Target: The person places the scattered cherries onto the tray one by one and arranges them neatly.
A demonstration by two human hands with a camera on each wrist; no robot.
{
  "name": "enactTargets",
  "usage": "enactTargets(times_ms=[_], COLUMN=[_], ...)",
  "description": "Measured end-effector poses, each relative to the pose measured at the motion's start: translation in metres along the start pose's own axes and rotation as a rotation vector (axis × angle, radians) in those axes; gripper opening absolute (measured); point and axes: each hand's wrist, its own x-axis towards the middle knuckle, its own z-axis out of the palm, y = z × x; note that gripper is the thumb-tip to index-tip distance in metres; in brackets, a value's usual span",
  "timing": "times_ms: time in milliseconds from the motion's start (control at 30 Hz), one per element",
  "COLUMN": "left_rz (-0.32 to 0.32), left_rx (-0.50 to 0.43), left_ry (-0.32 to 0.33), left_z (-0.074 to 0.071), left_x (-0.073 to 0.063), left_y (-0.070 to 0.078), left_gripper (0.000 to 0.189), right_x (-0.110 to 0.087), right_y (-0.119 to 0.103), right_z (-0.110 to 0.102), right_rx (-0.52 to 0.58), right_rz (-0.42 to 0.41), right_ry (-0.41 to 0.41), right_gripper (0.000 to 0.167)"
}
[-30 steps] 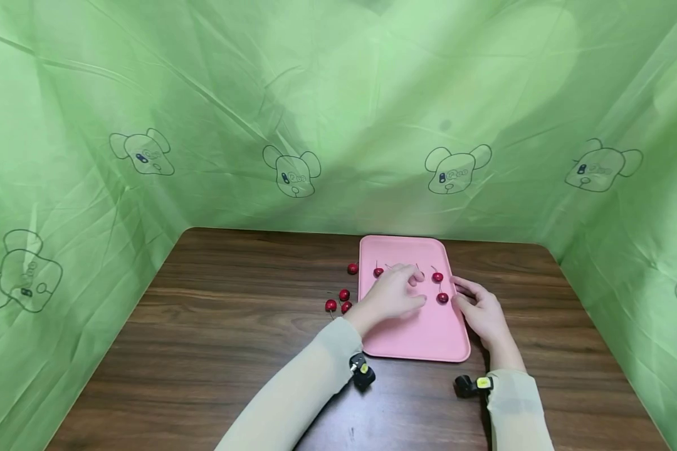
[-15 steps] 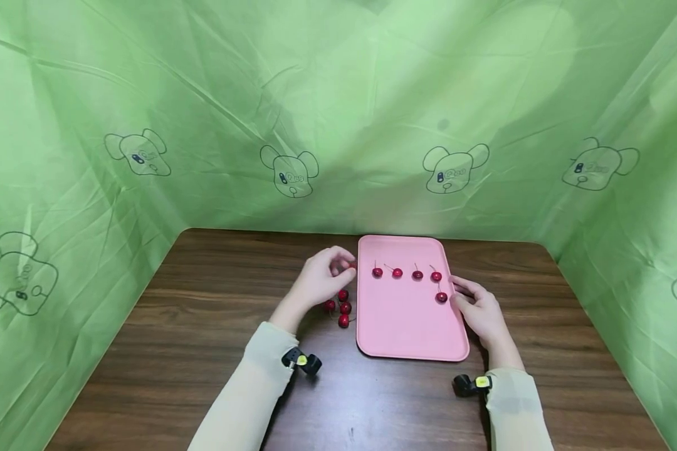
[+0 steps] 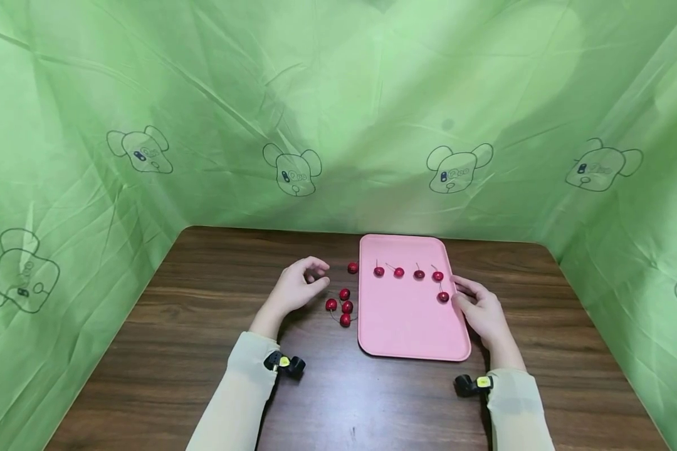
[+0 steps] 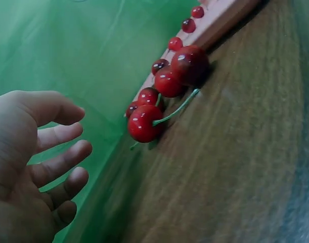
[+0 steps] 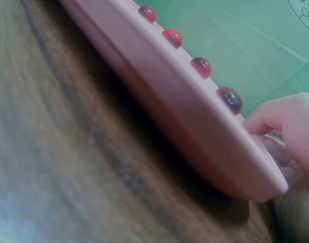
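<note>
My left hand (image 3: pixel 294 288) hovers above the wood beside a loose group of cherries (image 3: pixel 346 307). In the left wrist view its fingers (image 4: pixel 68 157) are loosely bent and apart, holding nothing. One more cherry (image 3: pixel 352 267) lies farther back, close to the tray's left edge. My right hand (image 3: pixel 483 315) holds the right rim of the pink tray (image 3: pixel 412 338); the right wrist view has the thumb and bent fingers at that rim. On the tray, several cherries form a row across the back part, and another cherry (image 3: pixel 442 297) sits below the row's right end.
The dark wooden table (image 3: pixel 214 300) extends left of the tray and in front of it. A green sheet (image 3: pixel 367 113) printed with bear heads hangs behind the table and along both sides. Both wrists wear small black cameras.
From over the tray my left hand has moved left to the single cherry beside it, then farther left and off it. That cherry lies in its place. The right hand has stayed at the rim.
</note>
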Motion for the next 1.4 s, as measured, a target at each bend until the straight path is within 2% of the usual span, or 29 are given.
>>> enactTargets(times_ms=[167,400,600,733,867,1000,1267,1400], left_rz=[0.005,0.023,0.034,0.043,0.060,0.065,0.071,0.033], left_rx=[-0.003,-0.055,-0.088,-0.037,0.054,0.084,-0.051,-0.115], left_ry=[-0.062,-0.229,-0.328,-0.371,-0.393,-0.404,-0.399,-0.359], left_z=[0.003,-0.001,-0.003,-0.002,-0.001,-0.001,-0.006,-0.008], left_x=[-0.001,-0.006,-0.008,-0.008,-0.009,-0.009,-0.010,-0.010], left_y=[-0.006,-0.014,-0.015,-0.017,-0.019,-0.020,-0.021,-0.021], left_gripper=[0.028,0.023,0.027,0.029,0.030,0.030,0.031,0.025], right_x=[0.000,-0.001,0.000,0.000,0.000,0.000,0.000,-0.001], right_y=[0.001,0.002,0.000,-0.001,-0.001,-0.002,-0.003,-0.004], right_z=[0.000,-0.001,-0.001,-0.001,-0.001,-0.001,0.000,0.000], right_rx=[0.000,-0.008,0.000,-0.001,-0.002,0.002,0.000,-0.001], right_rz=[0.001,0.009,0.013,0.013,0.010,0.002,-0.002,-0.002], right_ry=[0.001,0.002,-0.004,-0.002,0.000,0.005,0.005,0.001], right_gripper=[0.049,0.049,0.050,0.050,0.050,0.049,0.049,0.050])
